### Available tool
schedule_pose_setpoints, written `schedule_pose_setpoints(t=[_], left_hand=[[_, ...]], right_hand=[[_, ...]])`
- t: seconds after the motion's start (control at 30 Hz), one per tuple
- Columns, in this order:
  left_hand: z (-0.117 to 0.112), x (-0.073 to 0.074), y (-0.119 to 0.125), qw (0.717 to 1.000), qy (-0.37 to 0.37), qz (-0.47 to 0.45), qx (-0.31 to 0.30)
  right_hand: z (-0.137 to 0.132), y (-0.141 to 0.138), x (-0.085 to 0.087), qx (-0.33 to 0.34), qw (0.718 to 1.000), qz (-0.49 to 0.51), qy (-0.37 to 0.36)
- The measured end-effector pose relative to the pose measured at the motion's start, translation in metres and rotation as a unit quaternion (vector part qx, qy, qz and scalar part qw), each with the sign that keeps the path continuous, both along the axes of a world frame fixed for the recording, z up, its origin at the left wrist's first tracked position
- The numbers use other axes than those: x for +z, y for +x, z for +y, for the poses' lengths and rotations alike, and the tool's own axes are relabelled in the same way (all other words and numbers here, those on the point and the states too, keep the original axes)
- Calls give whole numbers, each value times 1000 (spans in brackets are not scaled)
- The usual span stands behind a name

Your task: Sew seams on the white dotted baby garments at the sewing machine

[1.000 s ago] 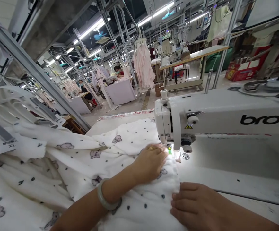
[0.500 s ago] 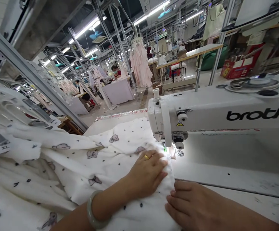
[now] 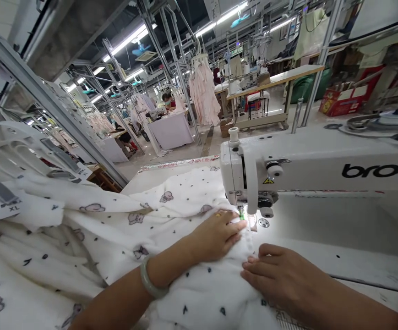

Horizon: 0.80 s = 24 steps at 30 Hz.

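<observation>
White fleecy fabric [image 3: 171, 229] printed with small animals and dark specks spreads over the sewing machine's bed and off to the left. My left hand [image 3: 215, 233], with a ring and a pale bangle, lies on it, fingers stretched out and fingertips close beside the presser foot [image 3: 242, 211]. At the fabric's right edge, nearer to me, my right hand [image 3: 281, 275] has its fingers together over the cloth; its thumb is hidden. The white sewing machine [image 3: 308, 160] stands ahead to the right, its lamp lighting the needle area.
White hangers [image 3: 16, 146] with XL tags hang at the left, above bunched cloth. A metal post [image 3: 54, 105] slants behind them. Farther back are pink garments [image 3: 204, 89] on a rack, a wooden-edged table [image 3: 277, 80], a red box [image 3: 343, 98] and a person seated at work.
The fabric's edge near my hands has shifted and bunched. My left hand sits closer to the presser foot, and my right hand has moved slightly forward. The view has shifted a little.
</observation>
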<state>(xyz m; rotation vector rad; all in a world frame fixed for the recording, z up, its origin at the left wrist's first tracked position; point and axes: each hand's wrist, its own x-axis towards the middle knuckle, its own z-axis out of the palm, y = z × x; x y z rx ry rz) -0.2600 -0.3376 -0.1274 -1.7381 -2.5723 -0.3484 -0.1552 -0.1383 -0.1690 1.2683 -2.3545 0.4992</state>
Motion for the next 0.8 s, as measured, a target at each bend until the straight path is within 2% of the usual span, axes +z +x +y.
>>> schedule_pose_setpoints(t=[0.1,0.23,0.37,0.5,0.63,0.7,0.8], left_hand=[[-3,2,4,1000,1,-8,-12],[-9,-11,9,998,51,-31,16],[-3,-21,-11,999,38,-26,16],[7,-7,-28,1000,2,-19,-7],[4,7,-11,1000,-12,13,24],[0,4,0,999,-4,12,30],[-4,-9,3,999,30,-2,18]], right_hand=[[0,-3,-3,3,1000,-6,-13],[0,-4,-1,1,999,-7,-31],[5,-11,5,-33,999,-22,-29],[9,-19,9,-60,996,-55,-48],[9,-19,6,-62,992,-67,-82],[8,-19,3,-67,993,-62,-70],[8,-20,0,-77,994,-58,-49]])
